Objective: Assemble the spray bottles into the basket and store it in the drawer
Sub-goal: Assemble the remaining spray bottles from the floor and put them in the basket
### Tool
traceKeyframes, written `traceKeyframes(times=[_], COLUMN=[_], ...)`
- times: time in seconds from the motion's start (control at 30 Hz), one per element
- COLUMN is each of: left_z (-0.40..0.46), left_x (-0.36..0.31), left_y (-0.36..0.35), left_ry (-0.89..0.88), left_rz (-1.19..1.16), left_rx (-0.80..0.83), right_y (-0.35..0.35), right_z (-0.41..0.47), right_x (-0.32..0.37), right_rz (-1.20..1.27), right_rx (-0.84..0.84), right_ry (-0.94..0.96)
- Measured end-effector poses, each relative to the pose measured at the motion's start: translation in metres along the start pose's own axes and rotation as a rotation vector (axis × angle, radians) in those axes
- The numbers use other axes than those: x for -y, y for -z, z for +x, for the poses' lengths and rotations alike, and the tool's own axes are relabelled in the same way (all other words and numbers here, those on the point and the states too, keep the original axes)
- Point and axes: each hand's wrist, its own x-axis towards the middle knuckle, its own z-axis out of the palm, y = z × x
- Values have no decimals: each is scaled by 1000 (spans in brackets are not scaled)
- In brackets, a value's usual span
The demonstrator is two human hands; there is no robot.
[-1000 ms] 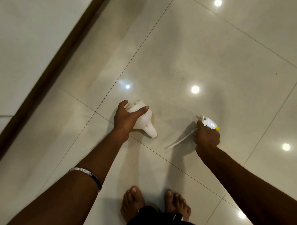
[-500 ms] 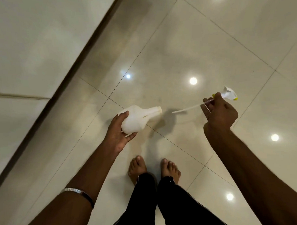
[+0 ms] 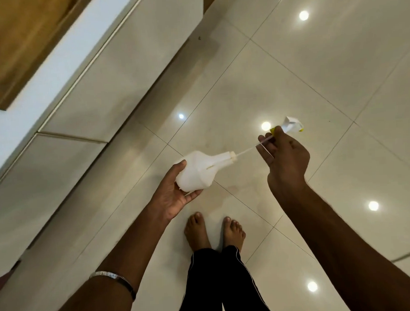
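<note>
Above the tiled floor, in the head view, the left hand cups the round base of one white bottle, fingers curled under it, neck pointing right. The right hand is closed on one spray head, white with a yellow tip, pinched between thumb and fingers. Its thin tube runs to the bottle's mouth and appears to have just entered it.

Judgement: the bottle looks empty, hence light; thin plastic, likely to dent under a hard squeeze, and smooth. The base grip suits it. The tube is slender and flexible and will bend if pushed off-line; the spray head's collar is the place to hold and turn.

Count: one bottle, one spray head, one tube. No basket is visible. Pale cabinet fronts, possibly drawers, stand to the left.
</note>
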Motion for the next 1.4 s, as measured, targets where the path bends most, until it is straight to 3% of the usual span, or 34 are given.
traceKeyframes(times=[0.33, 0.8, 1.07, 1.27, 1.4], left_z=[-16, -47, -64, -74, -77], left_x=[19, 38, 40, 55, 61], left_y=[-8, -8, -12, -23, -29], left_ry=[6, 52, 234, -78, -293], left_rz=[-114, -240, -229, -137, -4], left_rx=[16, 14, 42, 95, -32], right_y=[2, 7, 6, 8, 7], right_z=[-27, -38, -37, -28, -26], right_x=[-34, -38, -22, -17, -15], right_rz=[-201, -141, -212, -137, -153], right_rx=[247, 440, 582, 456, 380], right_ry=[-119, -107, -52, -201, -258])
